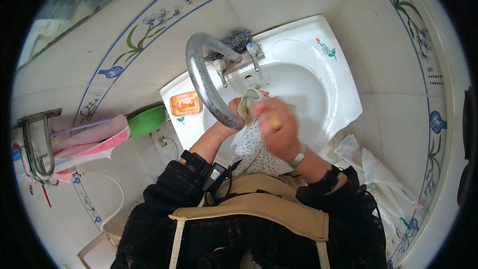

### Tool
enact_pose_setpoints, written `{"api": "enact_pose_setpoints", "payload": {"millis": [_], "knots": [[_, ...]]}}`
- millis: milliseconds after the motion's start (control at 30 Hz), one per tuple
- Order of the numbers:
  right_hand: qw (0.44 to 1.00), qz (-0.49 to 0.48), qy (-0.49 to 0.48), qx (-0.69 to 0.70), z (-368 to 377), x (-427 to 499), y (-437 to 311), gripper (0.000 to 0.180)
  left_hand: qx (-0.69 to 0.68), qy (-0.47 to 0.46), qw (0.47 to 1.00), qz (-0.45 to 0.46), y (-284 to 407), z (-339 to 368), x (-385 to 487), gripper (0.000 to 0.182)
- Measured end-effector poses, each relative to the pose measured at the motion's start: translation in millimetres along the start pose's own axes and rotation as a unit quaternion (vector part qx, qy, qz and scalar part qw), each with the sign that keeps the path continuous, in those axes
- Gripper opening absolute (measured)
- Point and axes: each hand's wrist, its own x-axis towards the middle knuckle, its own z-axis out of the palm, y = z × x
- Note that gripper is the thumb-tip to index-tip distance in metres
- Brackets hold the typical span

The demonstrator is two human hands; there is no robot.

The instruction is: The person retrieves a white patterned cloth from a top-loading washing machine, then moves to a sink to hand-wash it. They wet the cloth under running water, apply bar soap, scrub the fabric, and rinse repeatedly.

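In front of me is a white washbasin (306,78) with a chrome curved spout (203,71) over its left side. My left hand (234,105), partly hidden by the spout, supports the beige-edged end of a pale cloth item (248,144) with a small dark pattern. The cloth hangs down over the basin's near side toward my body. My right hand (280,130), blurred, is closed around a yellow piece (275,120), which looks like a bar of soap, right against the cloth's beige end. Its fingers hide most of that yellow piece.
An orange soap dish (185,104) sits on the basin's left ledge. Dark mesh (239,39) lies behind two tap handles (253,54). A green bowl (147,121) and pink-and-white towels (89,142) on a metal rack (37,149) are at left. White bags (381,168) lie at right.
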Motion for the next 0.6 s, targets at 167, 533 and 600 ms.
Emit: {"api": "enact_pose_setpoints", "payload": {"millis": [167, 533, 600], "knots": [[0.987, 0.126, 0.059, 0.081, -28.8, 26.9, -8.2, 0.011, 0.130, 0.015, 0.990, -0.045, 7.8, 7.2, -4.5, 0.040], [0.914, 0.027, -0.263, -0.308, -54.7, 18.4, -6.4, 0.012, 0.066, 0.031, 0.993, -0.088, -9.5, -3.7, -9.0, 0.035], [0.945, 0.028, -0.209, -0.248, -56.7, 24.4, -10.4, 0.012, 0.034, 0.024, 0.993, -0.113, -9.5, -1.9, -9.7, 0.028]]}}
